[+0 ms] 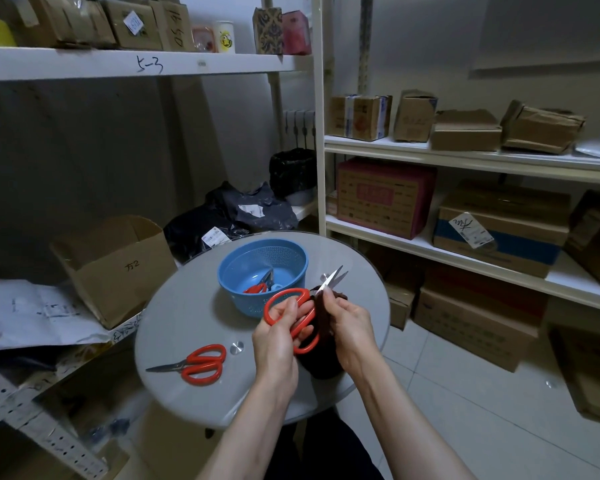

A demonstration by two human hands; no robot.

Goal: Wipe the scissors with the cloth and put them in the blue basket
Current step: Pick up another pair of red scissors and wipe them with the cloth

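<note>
My left hand (278,336) grips the scissors (288,292) by the handles. My right hand (352,327) pinches the cloth (321,365) round the blades. The blue basket (257,303) sits just beyond my fingers.

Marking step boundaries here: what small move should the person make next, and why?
Probably slide the dark cloth in the right hand up the blades to their tips. The left hand grips the held scissors by the red handles, the cloth is pinched round the blades near the pivot, and the bare tips stick out beyond it, so wiping looks unfinished.

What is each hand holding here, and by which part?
Left hand grips red-handled steel scissors by the handle loops; right hand pinches dark brown cloth around the blades.
</note>
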